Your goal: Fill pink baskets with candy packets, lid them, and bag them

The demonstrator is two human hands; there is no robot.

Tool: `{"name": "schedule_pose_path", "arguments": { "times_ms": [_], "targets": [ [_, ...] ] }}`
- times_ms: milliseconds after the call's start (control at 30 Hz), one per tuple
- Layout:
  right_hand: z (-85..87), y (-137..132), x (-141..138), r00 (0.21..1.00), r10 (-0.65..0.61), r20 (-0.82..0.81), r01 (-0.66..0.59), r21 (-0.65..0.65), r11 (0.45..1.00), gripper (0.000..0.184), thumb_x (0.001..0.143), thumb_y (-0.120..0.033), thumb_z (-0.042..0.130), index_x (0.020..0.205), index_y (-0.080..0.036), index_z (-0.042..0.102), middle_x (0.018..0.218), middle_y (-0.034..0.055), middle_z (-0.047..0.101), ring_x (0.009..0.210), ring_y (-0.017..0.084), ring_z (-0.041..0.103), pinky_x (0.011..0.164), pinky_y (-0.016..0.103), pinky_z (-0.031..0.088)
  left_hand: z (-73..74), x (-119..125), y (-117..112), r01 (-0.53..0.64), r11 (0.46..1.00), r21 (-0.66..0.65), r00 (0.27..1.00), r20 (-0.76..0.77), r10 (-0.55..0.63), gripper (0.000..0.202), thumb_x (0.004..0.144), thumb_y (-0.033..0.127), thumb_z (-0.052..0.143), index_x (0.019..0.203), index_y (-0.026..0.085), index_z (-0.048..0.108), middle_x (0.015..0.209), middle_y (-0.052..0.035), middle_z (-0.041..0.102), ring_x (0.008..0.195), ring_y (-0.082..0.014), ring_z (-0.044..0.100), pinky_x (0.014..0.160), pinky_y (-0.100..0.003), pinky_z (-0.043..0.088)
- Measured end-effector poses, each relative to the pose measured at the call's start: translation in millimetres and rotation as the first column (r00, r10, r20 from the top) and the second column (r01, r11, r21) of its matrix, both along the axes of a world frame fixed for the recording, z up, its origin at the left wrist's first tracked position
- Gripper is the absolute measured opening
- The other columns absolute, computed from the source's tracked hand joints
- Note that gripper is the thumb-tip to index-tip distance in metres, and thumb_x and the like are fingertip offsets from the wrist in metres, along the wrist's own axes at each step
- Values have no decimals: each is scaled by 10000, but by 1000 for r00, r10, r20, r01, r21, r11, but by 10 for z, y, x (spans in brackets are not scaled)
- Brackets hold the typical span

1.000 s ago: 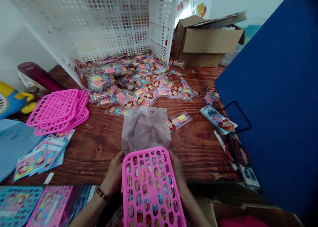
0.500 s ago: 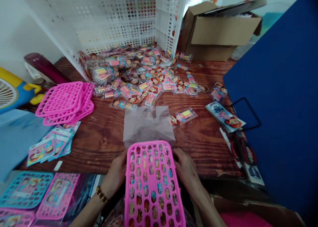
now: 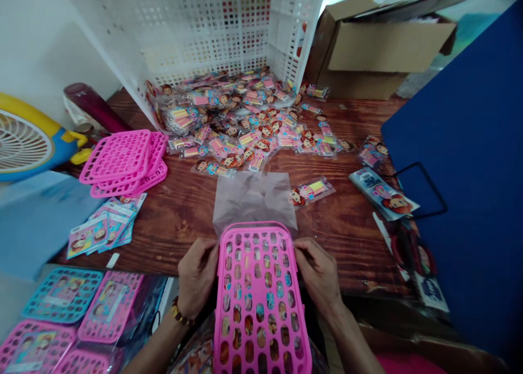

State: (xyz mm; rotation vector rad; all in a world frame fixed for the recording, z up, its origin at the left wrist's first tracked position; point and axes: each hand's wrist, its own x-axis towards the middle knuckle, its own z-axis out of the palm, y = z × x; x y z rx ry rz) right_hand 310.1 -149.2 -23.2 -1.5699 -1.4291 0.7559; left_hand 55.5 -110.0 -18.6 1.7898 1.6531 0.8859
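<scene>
A pink plastic basket (image 3: 261, 303) with a slotted lid lies lengthwise in front of me, and packets of picture-printed goods show through its slots. Its far end meets a clear plastic bag (image 3: 255, 197) that lies flat on the table. My left hand (image 3: 198, 276) is closed in a pinch at the basket's upper left corner, on the bag's edge. At the upper right corner my right hand (image 3: 321, 273) pinches the bag's other edge, thumb against fingers. Right of the bag lies a single small packet (image 3: 312, 191) with a cartoon-doll print.
Many doll packets (image 3: 245, 128) spill from a white crate (image 3: 204, 30). Pink lids (image 3: 118, 158) and printed cards (image 3: 108, 227) lie left, with finished-looking baskets (image 3: 63, 295) below. Scissors (image 3: 412, 254), a packet bundle (image 3: 384, 194), a blue panel (image 3: 461, 145) and a carton (image 3: 379, 47) stand right.
The view has shifted slightly left, so everything sits further right. Both hands show more fully beside the basket's far corners, with fingers pinched. The basket still lies between them.
</scene>
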Motion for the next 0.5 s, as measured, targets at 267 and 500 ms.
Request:
{"name": "schedule_pose_path", "arguments": {
  "times_ms": [267,500],
  "targets": [
    [-69,-247,97,990,127,53,-129,47,990,139,925,-195,518,901,-223,652,874,39,669,793,162,639,705,265,482,-178,-188,-277,118,975,186,992,-66,-107,148,862,188,546,863,206,693,838,-47,704,762,-149,648,713,-231,499],
    [-116,-677,133,977,208,38,-206,-60,977,168,909,-219,534,891,-234,700,917,60,708,835,187,667,736,285,518,-449,-555,-703,327,939,105,945,-11,-328,149,840,278,600,873,261,744,875,-66,753,810,-174,706,732,-221,553]
  ]
}}
